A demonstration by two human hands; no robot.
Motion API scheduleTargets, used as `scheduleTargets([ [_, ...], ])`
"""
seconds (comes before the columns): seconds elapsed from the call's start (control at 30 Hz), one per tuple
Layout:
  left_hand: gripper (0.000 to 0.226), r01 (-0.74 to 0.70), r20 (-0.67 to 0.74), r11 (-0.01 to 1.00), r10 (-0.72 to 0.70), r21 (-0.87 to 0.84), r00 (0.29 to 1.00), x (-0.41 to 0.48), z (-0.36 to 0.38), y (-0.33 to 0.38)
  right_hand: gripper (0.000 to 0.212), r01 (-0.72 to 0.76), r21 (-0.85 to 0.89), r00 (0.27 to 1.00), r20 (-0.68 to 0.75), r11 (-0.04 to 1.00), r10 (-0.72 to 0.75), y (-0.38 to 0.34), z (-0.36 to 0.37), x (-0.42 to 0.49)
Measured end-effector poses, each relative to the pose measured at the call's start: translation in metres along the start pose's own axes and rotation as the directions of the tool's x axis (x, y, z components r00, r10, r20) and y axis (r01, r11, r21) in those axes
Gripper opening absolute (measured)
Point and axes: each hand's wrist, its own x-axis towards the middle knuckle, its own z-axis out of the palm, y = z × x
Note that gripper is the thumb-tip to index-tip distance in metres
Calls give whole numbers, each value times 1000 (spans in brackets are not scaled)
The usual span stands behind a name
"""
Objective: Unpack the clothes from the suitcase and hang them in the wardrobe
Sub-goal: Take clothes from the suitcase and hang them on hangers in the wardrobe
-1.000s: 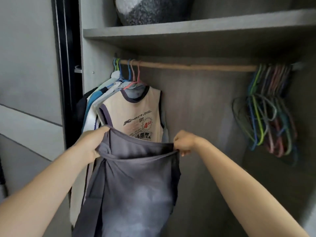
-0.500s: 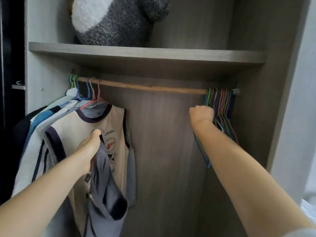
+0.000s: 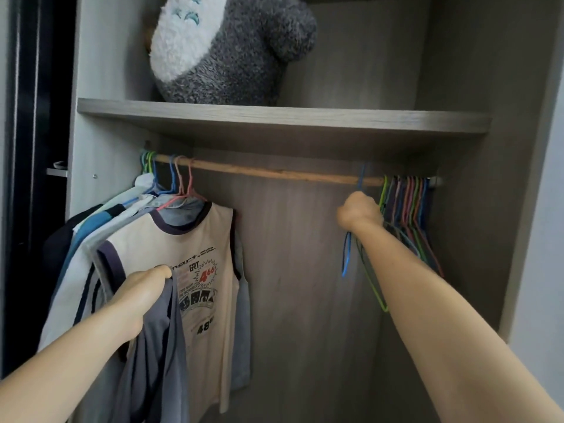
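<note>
Right hand (image 3: 360,210) grips a blue hanger (image 3: 345,257) at the wardrobe rail (image 3: 274,172).
Left hand (image 3: 143,288) clutches the grey garment (image 3: 158,346) beside the hung shirts (image 3: 195,270), apparently kept ready for that hanger.

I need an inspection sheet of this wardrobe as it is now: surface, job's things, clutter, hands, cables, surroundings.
Surface: shelf above a wooden rod.
Job's things: grey garment not yet on a hanger; cream shirt and other clothes hang at the rod's left end; spare hangers bunched at its right end; suitcase not in view.
Clutter: plush toy on the shelf.
Hands: left hand holds the grey garment; right hand grips a blue hanger beside the bunch.
Cables: nothing seen.
Surroundings: wardrobe back panel.
</note>
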Motion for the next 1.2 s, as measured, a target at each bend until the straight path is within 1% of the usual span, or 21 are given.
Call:
scheduleTargets([
  [0.03,29,8,26,1000,-8,6,1000,0,-3,-2,30,-19,39,1000,17,999,18,-1,3,-1],
  [0.17,33,-41,-13,999,40,-4,999,2,-16,-9,29,-27,276,999,33,961,19,2,31,-20],
  [0.27,28,-75,-31,997,75,14,997,1,-25,-11,11,14,475,1000,-28,880,-1,17,64,-45],
  [0.3,32,-74,-30,997,74,12,997,2,-29,-12,16,10,528,1000,-25,849,4,20,75,-54],
  [0.37,46,-63,-39,998,63,14,997,0,-35,-14,29,-82,629,996,72,773,47,28,99,-67],
  [0.43,46,-54,-42,999,54,3,998,3,-41,-18,30,-295,725,954,253,622,158,29,114,-74],
  [0.47,44,-40,-40,999,40,4,998,2,-44,-18,31,-367,739,930,308,565,201,30,122,-75],
  [0.53,41,-27,-42,999,27,19,999,-2,-47,-18,42,-402,713,916,316,574,248,28,132,-80],
  [0.6,36,-20,-50,999,22,38,998,-5,-50,-17,37,-404,708,910,379,580,170,20,135,-93],
  [0.63,29,-16,-57,999,18,45,998,-8,-53,-17,35,-425,715,885,458,555,88,13,133,-104],
  [0.67,26,-6,-63,998,10,57,998,-9,-56,-18,33,-473,727,837,547,498,-5,6,130,-113],
  [0.7,29,0,-69,997,5,71,998,-8,-56,-18,30,-520,751,790,604,406,-107,-2,120,-120],
  [0.73,36,9,-79,997,-3,76,997,-6,-59,-20,28,-572,764,741,638,299,-211,-12,112,-130],
  [0.77,47,18,-80,997,-12,70,997,-6,-58,-20,26,-596,779,722,625,194,-295,-21,98,-136],
  [0.8,56,27,-76,997,-22,68,997,-6,-59,-21,25,-616,783,713,603,90,-358,-31,87,-144],
  [0.87,62,39,-50,998,-36,55,998,-8,-58,-20,26,-615,779,742,522,-120,-420,-49,64,-158],
  [0.93,63,53,-57,998,-52,16,997,-8,-59,-20,28,-608,743,776,481,-280,-408,-66,53,-172],
  [0.97,62,60,-63,998,-60,0,996,-8,-59,-18,29,-599,728,791,474,-333,-387,-74,51,-178],
  [1.03,56,67,-87,997,-70,-34,994,-10,-59,-15,27,-597,710,799,487,-374,-351,-87,58,-192],
  [1.1,48,73,-88,993,-81,-90,993,-10,-60,-11,24,-613,699,788,512,-367,-341,-93,73,-209],
  [1.2,46,78,-116,989,-93,-127,989,-14,-71,-6,23,-655,714,746,558,-248,-364,-91,100,-232],
])
